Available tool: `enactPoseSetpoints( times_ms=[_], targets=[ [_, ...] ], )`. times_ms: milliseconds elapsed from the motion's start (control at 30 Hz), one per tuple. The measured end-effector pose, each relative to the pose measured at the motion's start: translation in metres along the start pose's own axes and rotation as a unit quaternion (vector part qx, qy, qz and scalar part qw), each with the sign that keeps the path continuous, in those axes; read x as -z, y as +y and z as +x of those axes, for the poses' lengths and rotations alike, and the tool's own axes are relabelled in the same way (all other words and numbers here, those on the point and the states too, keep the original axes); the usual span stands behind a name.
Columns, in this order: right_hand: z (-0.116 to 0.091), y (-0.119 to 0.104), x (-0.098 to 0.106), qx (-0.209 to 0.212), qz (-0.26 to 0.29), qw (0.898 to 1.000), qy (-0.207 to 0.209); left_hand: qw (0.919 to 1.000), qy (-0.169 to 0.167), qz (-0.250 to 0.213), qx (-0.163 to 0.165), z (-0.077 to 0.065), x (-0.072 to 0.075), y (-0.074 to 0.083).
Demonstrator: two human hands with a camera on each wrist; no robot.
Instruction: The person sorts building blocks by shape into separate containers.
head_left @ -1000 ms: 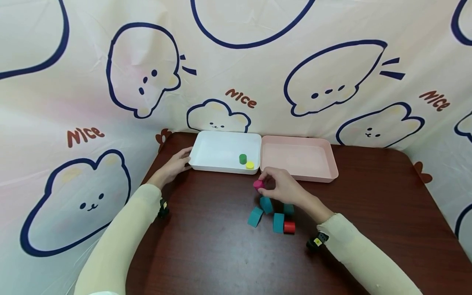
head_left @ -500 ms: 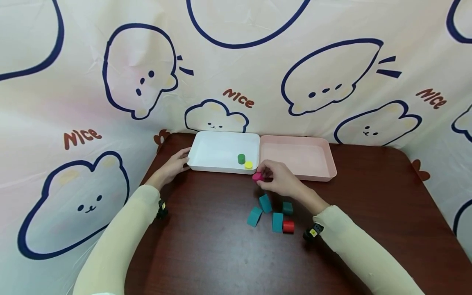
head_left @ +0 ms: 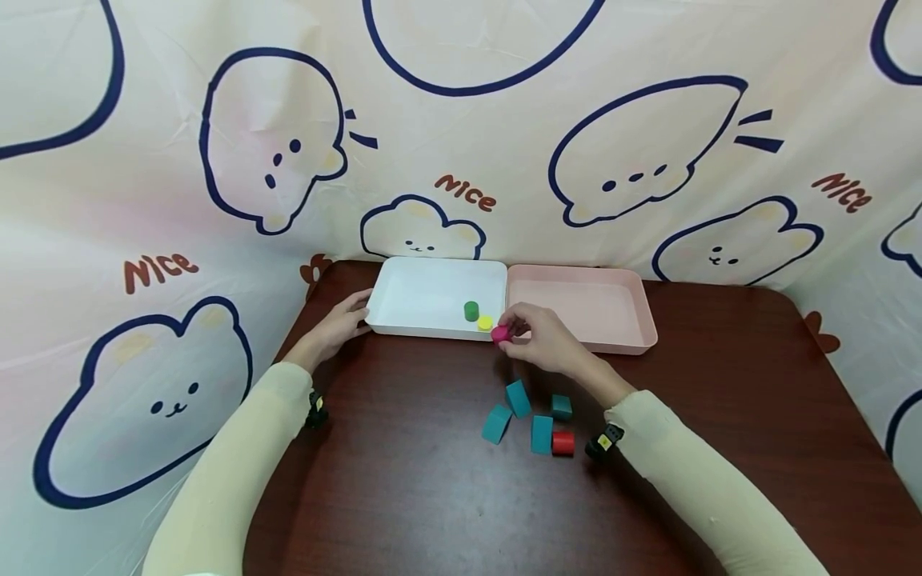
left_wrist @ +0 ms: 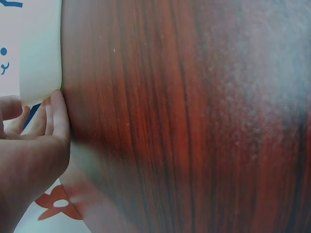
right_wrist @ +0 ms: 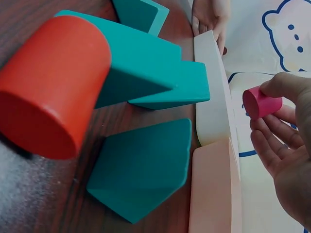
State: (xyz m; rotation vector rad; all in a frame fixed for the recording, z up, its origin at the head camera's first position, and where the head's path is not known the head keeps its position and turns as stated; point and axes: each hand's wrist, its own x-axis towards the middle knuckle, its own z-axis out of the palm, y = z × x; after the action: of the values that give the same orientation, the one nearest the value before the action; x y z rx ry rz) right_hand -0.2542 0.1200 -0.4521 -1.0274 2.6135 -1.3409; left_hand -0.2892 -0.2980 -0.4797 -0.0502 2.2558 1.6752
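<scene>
Between thumb and fingers, my right hand [head_left: 546,340] pinches a small magenta cylinder block [head_left: 500,334]. In the head view the block overlaps the front right corner of the white tray [head_left: 418,292]; the right wrist view shows it raised above the rims. At the tray's left end, my left hand [head_left: 338,324] grips the wall, its fingers [left_wrist: 59,114] against the corner in the left wrist view. A green cylinder block [head_left: 471,310] and a yellow round block [head_left: 485,322] lie inside the tray, toward its right end.
A pink tray [head_left: 579,304] adjoins the white one on the right. Nearer on the dark wooden table [head_left: 403,480] lie several teal blocks [head_left: 542,434] and a red cylinder block [head_left: 563,443]. A printed cloth [head_left: 519,144] hangs behind the table.
My right hand has carried the magenta cylinder block up and away from the teal blocks to the white tray's front right corner. The left hand stays at the tray's left end.
</scene>
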Motion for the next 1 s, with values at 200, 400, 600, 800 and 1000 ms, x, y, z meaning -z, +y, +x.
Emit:
enactPoseSetpoints(
  times_ms=[200,400,600,800,1000],
  targets=[
    [0.006,0.000,0.002,-0.019,-0.006,1.000,0.007,1.0000,-0.004,-0.003,-0.004,-0.003,0.000,0.001],
    [0.014,0.002,0.004,-0.033,-0.005,0.999,0.013,1.0000,-0.003,-0.008,-0.003,-0.005,-0.001,0.002],
    [0.021,0.005,0.004,-0.040,-0.004,0.999,0.020,1.0000,0.002,-0.005,0.001,-0.004,-0.001,0.001],
    [0.026,0.009,0.004,-0.046,0.001,0.998,0.036,1.0000,0.000,-0.001,0.000,-0.003,-0.001,0.001],
    [0.030,0.015,0.004,-0.048,0.001,0.998,0.043,1.0000,0.001,-0.001,0.000,-0.002,-0.002,0.001]
  ],
)
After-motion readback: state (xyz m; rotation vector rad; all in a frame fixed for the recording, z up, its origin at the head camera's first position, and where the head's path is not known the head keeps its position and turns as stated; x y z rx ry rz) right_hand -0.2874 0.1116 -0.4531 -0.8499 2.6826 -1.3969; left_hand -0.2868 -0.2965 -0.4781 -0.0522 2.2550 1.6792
